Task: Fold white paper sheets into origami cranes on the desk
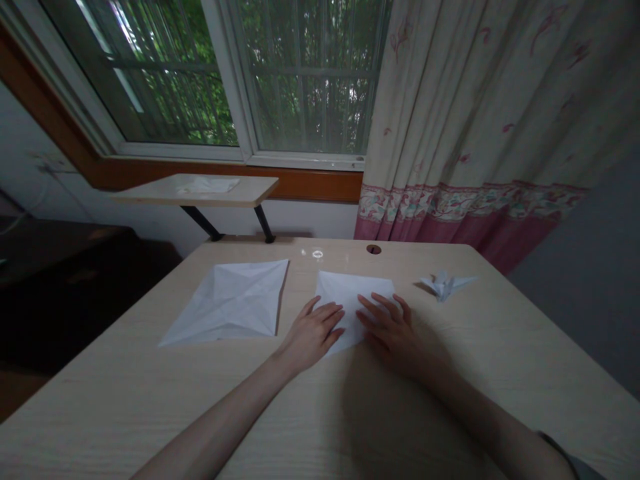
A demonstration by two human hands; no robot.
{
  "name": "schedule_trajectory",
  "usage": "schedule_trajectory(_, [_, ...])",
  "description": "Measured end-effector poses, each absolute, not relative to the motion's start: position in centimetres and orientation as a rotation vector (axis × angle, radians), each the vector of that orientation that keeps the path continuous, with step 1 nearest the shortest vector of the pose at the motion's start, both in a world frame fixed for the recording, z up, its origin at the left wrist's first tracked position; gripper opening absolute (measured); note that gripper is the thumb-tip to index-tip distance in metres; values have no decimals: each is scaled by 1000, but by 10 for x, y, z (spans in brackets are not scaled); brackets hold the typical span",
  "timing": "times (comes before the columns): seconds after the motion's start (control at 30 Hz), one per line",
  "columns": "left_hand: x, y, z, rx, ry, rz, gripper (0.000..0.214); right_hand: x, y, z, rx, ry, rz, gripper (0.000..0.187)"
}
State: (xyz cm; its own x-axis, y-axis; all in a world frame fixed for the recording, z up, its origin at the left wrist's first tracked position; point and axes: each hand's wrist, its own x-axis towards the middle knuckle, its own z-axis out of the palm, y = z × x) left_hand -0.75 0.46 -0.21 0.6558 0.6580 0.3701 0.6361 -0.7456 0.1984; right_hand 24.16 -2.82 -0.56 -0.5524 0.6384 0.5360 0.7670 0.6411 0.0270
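1. Beige wood-grain tabletop (120, 400): carries the items below, window (245, 87) beyond.
2. Floral curtain (465, 133): hangs behind the tabletop's far right side.
3. Creased white sheet (243, 300): spread out, left of the hands.
4. White paper (353, 285): on the tabletop, near centre, under both hands.
5. Left hand (311, 333): open, palm down, fingers extended on the paper's left part.
6. Right hand (393, 333): open, palm down, fingers spread on its right part.
7. Folded paper bird (443, 287): right of the paper, apart from it.
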Motion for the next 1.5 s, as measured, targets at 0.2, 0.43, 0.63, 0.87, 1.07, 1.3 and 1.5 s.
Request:
schedule_trajectory(0.2, [-7,4,-3,2855,1124,644,35,242,-29,-8,-982,-2458,-401,42])
schedule_trajectory(0.43, [-7,4,-3,2844,1145,625,35,247,-23,-20,-978,-2456,-521,39])
schedule_trajectory(0.63, [-6,3,0,2846,1161,617,32,249,-20,-22,-992,-2451,-542,42])
schedule_trajectory(0.87, [-6,1,5,2897,1175,605,29,249,-19,-24,-1076,-2415,-580,40])
schedule_trajectory(1.07, [-6,1,7,2930,1149,704,26,250,-19,-20,-1077,-2430,-499,29])
schedule_trajectory(1.3, [-6,0,7,2881,1123,786,23,251,-17,-22,-1042,-2419,-462,23])
schedule_trajectory(1.5, [-8,0,6,2917,1022,706,21,251,-15,-20,-1049,-2479,-406,26])
